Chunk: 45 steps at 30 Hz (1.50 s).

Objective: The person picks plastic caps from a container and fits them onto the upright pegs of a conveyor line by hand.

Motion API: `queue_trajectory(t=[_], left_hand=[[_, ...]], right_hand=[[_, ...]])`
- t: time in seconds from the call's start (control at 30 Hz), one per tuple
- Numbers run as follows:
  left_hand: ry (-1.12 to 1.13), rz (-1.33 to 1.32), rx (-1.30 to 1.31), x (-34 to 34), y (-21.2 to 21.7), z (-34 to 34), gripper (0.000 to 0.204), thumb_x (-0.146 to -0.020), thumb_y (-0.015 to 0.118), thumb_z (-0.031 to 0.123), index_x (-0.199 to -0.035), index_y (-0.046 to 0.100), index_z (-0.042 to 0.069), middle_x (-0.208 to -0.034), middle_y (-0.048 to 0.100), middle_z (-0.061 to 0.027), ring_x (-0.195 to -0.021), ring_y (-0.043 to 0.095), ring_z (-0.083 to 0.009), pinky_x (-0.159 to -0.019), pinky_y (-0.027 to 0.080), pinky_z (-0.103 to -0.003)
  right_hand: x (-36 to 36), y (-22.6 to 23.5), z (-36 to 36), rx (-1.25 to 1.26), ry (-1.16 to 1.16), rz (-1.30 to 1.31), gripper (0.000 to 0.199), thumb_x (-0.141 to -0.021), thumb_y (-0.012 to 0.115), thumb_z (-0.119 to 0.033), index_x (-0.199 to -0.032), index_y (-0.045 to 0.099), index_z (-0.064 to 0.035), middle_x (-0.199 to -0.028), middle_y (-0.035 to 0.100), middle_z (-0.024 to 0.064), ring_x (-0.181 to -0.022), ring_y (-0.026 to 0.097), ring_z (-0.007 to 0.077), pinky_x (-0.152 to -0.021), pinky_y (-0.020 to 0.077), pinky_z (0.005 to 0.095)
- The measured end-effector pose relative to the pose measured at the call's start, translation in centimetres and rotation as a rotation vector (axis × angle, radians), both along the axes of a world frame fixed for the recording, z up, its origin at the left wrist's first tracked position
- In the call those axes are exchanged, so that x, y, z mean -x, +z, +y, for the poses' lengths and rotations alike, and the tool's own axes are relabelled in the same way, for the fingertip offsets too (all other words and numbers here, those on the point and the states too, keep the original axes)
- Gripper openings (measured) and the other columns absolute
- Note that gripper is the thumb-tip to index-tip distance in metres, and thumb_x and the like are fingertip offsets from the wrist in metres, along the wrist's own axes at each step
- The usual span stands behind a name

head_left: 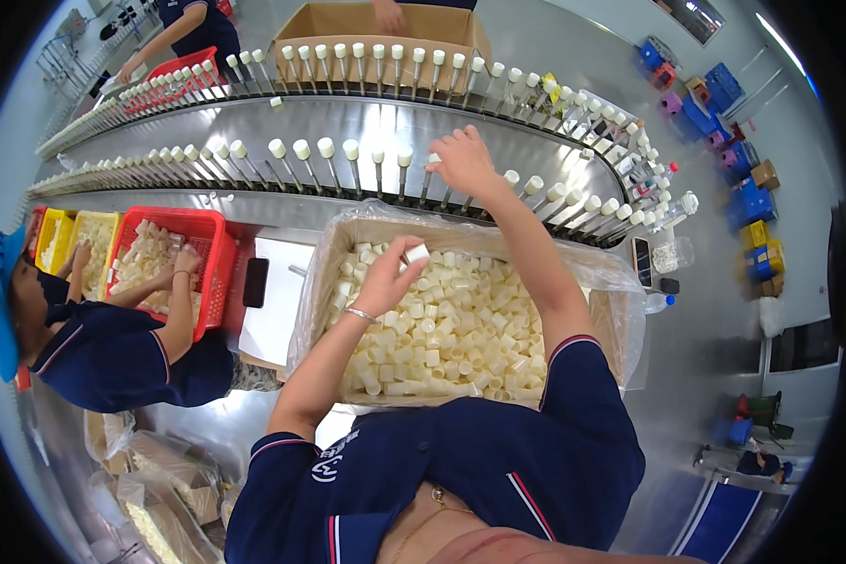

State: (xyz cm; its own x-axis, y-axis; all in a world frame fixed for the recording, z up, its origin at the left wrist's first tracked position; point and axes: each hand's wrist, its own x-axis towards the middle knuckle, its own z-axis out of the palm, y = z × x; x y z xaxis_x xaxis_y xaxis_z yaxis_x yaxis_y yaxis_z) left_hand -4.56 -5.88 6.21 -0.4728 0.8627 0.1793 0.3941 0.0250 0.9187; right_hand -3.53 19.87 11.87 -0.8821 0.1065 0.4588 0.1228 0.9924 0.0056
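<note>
My left hand point(385, 280) is over a plastic-lined cardboard box point(321, 315), with a short white cylindrical cap point(416, 254) pinched between thumb and fingers. Beneath it, the box is full of loose cream-white caps point(442, 324), many showing hollow ends. My right hand point(464, 162) reaches across to the near row of upright metal pins on the conveyor point(367, 141). Its fingers close round a white cap point(433, 160) at the top of one pin, partly hidden by the fingertips. Neighbouring pins carry a cap point(404, 157) each.
The far conveyor row, with capped pins, curves round on the right. At left, a co-worker's hands are in a red basket point(218, 273) of caps. A black phone point(255, 282) lies beside white paper point(277, 301). Behind the conveyor stands another cardboard box point(301, 23) with another person's hand.
</note>
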Motion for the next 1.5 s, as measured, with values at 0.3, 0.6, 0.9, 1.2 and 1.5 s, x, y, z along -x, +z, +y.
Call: queue_trajectory(t=[0.3, 0.6, 0.9, 1.2, 1.5], left_hand=[[-0.312, -1.361, -0.314, 3.1, 2.2, -1.0, 0.039, -0.101, 0.037, 0.039, -0.124, 0.048, 0.008, -0.086, 0.055, -0.0032, -0.066, 0.049, -0.0099, -0.057, 0.038, -0.023], [-0.249, -1.369, -0.235, 1.8, 1.7, 0.1, 0.033, -0.099, 0.042, 0.043, -0.112, 0.051, 0.014, -0.085, 0.054, 0.0022, -0.068, 0.050, -0.0061, -0.055, 0.038, -0.020], [-0.080, -1.219, -0.405, 3.8, 0.3, -0.5, 0.027, -0.095, 0.050, 0.018, -0.120, 0.047, 0.008, -0.102, 0.053, -0.0004, -0.090, 0.055, -0.0107, -0.082, 0.045, -0.027], [-0.022, -0.865, -0.082, 3.7, -1.4, -0.4, 0.019, -0.087, 0.067, 0.011, -0.102, 0.058, 0.004, -0.101, 0.065, -0.0049, -0.092, 0.061, -0.0092, -0.082, 0.050, -0.023], [0.086, -0.696, 0.066, 4.7, 0.6, 0.0, 0.021, -0.093, 0.061, 0.020, -0.104, 0.057, 0.003, -0.086, 0.065, -0.0039, -0.067, 0.059, -0.0069, -0.059, 0.051, -0.022]], right_hand=[[-1.6, -1.3, -0.7, -0.173, -0.255, -0.426, 0.036, -0.080, 0.068, -0.030, -0.109, 0.063, -0.0084, -0.102, 0.065, 0.0109, -0.103, 0.056, 0.0257, -0.096, 0.0332, 0.0405], [-7.2, -0.6, -13.0, 1.032, 0.356, 0.109, 0.037, -0.085, 0.064, -0.018, -0.118, 0.058, -0.0032, -0.110, 0.058, 0.0092, -0.108, 0.048, 0.0246, -0.096, 0.0371, 0.0364], [1.7, 2.0, -10.6, 1.254, 0.261, 0.069, 0.031, -0.090, 0.060, -0.015, -0.118, 0.056, -0.0039, -0.099, 0.062, 0.0072, -0.099, 0.055, 0.0135, -0.083, 0.0426, 0.0298], [16.9, 0.8, -11.3, 0.211, 0.395, 0.036, 0.026, -0.081, 0.067, -0.032, -0.094, 0.062, -0.0097, -0.092, 0.065, 0.0063, -0.096, 0.054, 0.0242, -0.092, 0.0322, 0.0399], [20.3, -0.1, -10.0, -0.155, 0.156, -0.503, 0.029, -0.080, 0.069, -0.032, -0.100, 0.064, -0.0110, -0.096, 0.065, 0.0060, -0.103, 0.054, 0.0248, -0.092, 0.0338, 0.0416]])
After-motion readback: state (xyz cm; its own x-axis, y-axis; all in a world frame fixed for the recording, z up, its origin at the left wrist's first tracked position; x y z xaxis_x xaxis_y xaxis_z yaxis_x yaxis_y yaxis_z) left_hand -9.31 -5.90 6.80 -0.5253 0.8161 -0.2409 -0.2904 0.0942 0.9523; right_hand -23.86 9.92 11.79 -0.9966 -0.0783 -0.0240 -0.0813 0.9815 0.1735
